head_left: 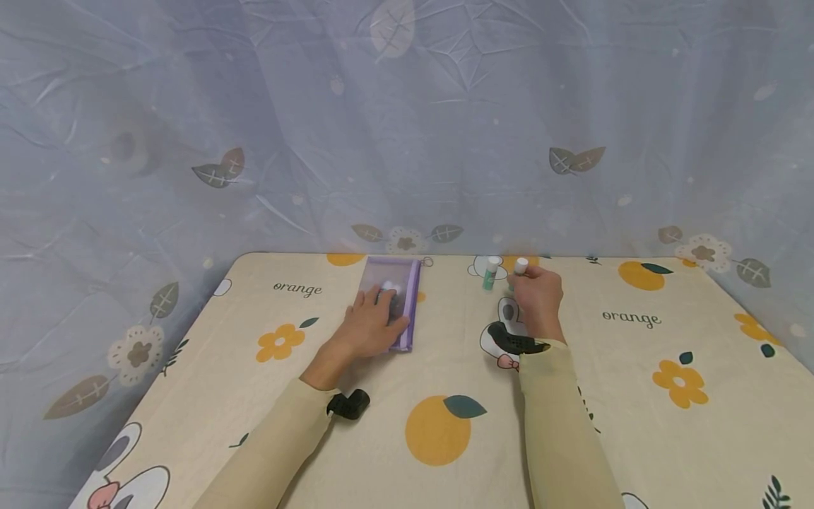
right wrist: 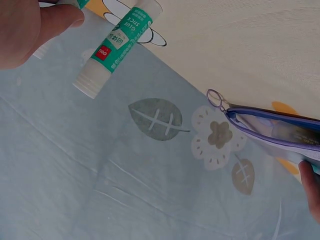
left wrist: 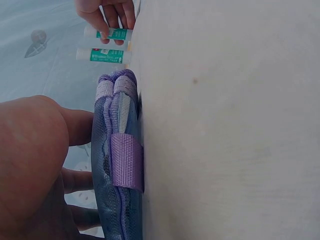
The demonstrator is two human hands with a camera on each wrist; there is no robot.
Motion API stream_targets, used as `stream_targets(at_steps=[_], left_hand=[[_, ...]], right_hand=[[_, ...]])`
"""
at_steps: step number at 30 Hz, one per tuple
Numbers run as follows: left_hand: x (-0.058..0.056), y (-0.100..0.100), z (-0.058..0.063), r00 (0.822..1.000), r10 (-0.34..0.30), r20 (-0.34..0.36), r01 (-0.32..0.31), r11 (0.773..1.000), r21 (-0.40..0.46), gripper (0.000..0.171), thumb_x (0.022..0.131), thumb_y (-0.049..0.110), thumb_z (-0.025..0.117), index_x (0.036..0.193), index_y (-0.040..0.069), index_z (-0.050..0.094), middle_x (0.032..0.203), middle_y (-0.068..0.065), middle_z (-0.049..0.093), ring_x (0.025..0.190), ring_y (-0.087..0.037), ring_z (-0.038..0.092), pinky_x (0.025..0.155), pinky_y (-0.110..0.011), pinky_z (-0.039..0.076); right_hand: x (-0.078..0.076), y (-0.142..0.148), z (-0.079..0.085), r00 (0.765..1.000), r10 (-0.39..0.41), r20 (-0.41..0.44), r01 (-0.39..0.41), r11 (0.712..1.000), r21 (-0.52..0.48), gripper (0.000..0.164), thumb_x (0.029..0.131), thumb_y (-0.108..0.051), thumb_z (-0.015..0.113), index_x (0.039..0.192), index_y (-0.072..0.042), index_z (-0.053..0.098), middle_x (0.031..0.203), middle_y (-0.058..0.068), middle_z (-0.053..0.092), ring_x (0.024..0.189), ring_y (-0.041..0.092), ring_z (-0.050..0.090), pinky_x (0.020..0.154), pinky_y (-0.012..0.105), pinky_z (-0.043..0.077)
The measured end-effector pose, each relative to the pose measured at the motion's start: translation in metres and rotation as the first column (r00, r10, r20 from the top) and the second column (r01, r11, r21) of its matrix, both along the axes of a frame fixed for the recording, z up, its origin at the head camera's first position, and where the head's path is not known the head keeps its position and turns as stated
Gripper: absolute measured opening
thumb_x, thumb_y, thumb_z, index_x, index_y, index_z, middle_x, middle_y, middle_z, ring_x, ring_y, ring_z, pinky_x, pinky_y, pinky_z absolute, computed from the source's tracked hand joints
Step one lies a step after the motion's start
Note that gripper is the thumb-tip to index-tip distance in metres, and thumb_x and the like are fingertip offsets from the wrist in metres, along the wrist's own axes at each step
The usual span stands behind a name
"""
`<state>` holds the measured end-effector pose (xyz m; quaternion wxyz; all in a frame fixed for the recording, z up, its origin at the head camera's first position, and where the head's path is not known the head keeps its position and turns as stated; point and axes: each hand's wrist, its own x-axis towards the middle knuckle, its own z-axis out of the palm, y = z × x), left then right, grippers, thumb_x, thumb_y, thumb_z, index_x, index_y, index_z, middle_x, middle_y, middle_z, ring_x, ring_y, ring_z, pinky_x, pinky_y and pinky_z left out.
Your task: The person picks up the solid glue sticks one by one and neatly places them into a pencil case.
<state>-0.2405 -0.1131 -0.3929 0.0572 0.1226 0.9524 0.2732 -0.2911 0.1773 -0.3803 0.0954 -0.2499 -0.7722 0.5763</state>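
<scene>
My left hand (head_left: pixel 369 329) rests on a see-through mesh pouch (head_left: pixel 384 270) with purple edges, its fingers spread over the top. The pouch lies flat on the table, and its zip side gapes in the right wrist view. Dark and whitish contents show through the mesh. To the right, my right hand (head_left: pixel 539 295) pinches an upright glue stick (head_left: pixel 521 266) between thumb and fingers, covering most of its green body. Just left of that stands another glue stick (head_left: pixel 491 274), white-capped with a green label, apart from both hands.
A cream tablecloth (head_left: pixel 439 382) printed with oranges, flowers and rabbits covers the table. Behind its far edge hangs a grey-blue curtain (head_left: pixel 407 141). A ring pull (right wrist: pixel 215 97) sticks out from the pouch's far corner.
</scene>
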Motion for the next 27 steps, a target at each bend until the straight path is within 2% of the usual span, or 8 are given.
stream_targets(at_steps=[10,17,27], left_hand=[[0.000,0.000,-0.001,1.000,0.002,-0.007,-0.002,1.000,-0.001,0.070,0.108,0.041,0.054,0.165,0.005,0.033,0.175,-0.028,0.018,0.163,-0.054,0.009,0.130,-0.069,0.014],[0.000,0.001,0.000,1.000,-0.002,-0.014,0.002,1.000,0.003,0.070,0.108,0.040,0.055,0.164,0.004,0.034,0.175,-0.029,0.018,0.163,-0.055,0.010,0.130,-0.069,0.015],[0.000,0.000,-0.001,1.000,-0.004,-0.023,0.004,1.000,0.002,0.069,0.108,0.039,0.055,0.163,0.004,0.035,0.174,-0.029,0.020,0.163,-0.054,0.012,0.129,-0.070,0.016]], right_hand=[[0.000,0.000,0.000,1.000,0.004,0.007,-0.004,1.000,0.010,0.047,0.103,-0.015,0.063,0.149,-0.007,0.062,0.149,0.015,0.065,0.136,0.030,0.058,0.117,0.047,0.045],[0.000,0.000,0.003,1.000,-0.002,-0.014,0.002,1.000,0.019,0.046,0.103,-0.014,0.064,0.148,-0.008,0.063,0.147,0.015,0.067,0.134,0.029,0.060,0.113,0.045,0.048],[0.001,0.001,0.011,0.999,0.023,-0.033,-0.024,0.999,-0.023,0.049,0.104,-0.015,0.063,0.153,-0.015,0.059,0.154,0.011,0.061,0.146,0.029,0.054,0.123,0.047,0.041]])
